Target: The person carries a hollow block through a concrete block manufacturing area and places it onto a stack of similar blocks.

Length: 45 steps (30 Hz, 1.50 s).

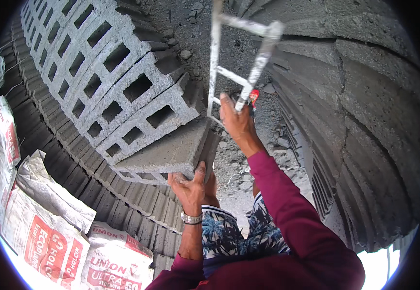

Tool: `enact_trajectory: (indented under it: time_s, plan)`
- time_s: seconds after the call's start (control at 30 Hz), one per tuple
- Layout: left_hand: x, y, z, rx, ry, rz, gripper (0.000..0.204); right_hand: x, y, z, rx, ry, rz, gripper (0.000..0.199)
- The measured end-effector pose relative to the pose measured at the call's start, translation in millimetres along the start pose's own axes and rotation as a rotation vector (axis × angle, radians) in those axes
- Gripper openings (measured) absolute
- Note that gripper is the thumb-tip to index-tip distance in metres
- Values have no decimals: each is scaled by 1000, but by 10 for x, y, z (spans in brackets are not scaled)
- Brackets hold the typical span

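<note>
My left hand [189,187] is closed on the near corner of a grey hollow concrete block [164,152], its thumb on the end face and the fingers at the lower edge. That block leans tilted against the end of a row of similar hollow blocks [137,89], whose rectangular holes face up. Out ahead, my right hand [240,123] grips a white-smeared, ladder-like metal frame [214,53], held above the gravelly ground and slightly blurred. A small red item [254,95] shows beside the right hand; its kind is unclear.
A tall stack of concrete blocks [364,121] rises close on the right. More stacked blocks [98,186] curve along the left. Printed white-and-red cement bags [50,241] lie at the lower left. Rubble [241,179] covers the ground between the stacks.
</note>
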<state>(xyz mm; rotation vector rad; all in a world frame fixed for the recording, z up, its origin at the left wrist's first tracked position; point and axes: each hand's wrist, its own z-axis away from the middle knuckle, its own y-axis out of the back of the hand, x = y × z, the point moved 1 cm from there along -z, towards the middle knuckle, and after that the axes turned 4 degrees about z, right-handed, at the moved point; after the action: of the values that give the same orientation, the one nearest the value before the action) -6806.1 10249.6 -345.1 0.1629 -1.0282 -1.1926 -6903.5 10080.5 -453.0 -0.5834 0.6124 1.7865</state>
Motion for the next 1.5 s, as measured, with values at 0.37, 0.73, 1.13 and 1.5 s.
enact_trajectory:
  time_s: [0.37,0.73,1.13,1.5]
  plan:
    - [-61,58,45,8,-34,96,52,-816,395,-52,-82,139,-94,51]
    - [-200,-9,72,50,-40,76,49,-516,301,-162,-133,159,35,55]
    - [-40,59,91,39,73,226,47,128,154,-250,-112,145,280,59]
    - [-66,-986,-278,366,-214,-401,49,-404,641,-6,0,116,48,48]
